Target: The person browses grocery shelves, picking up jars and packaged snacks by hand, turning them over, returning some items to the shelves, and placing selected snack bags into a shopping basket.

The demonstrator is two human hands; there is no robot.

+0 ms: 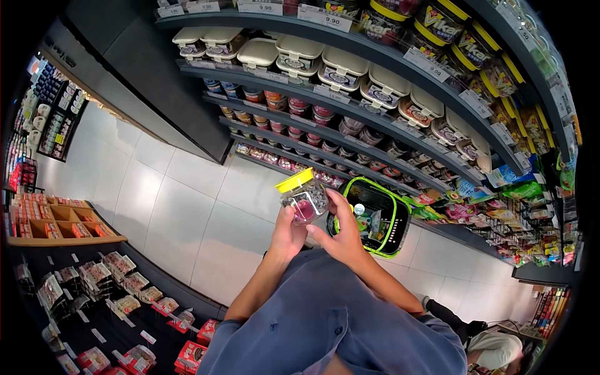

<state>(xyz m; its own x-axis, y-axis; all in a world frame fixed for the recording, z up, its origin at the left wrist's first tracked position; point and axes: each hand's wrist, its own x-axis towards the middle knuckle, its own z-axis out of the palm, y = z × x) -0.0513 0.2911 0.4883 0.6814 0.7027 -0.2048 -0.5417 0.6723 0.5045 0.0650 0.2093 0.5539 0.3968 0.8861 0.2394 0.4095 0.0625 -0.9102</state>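
Observation:
A clear plastic jar (304, 201) with a yellow screw lid is held up in front of my body, tilted, with wrapped pieces and a reddish patch showing through its wall. My left hand (289, 232) grips it from below at the left, thumb against the side. On the jar's right side, the fingers of my right hand (342, 226) are wrapped round it. Just beyond my right hand stands a black shopping basket (400, 232) with a bright green rim and handle, and a few packaged goods lie inside it.
Ahead is a tall shelf unit (350, 99) with rows of white-lidded tubs (300, 47), cups and yellow-lidded jars (437, 28) above price tags. A dark display (87, 312) with packaged goods lies at the lower left. Another person's light-clothed leg (494, 347) shows at the lower right.

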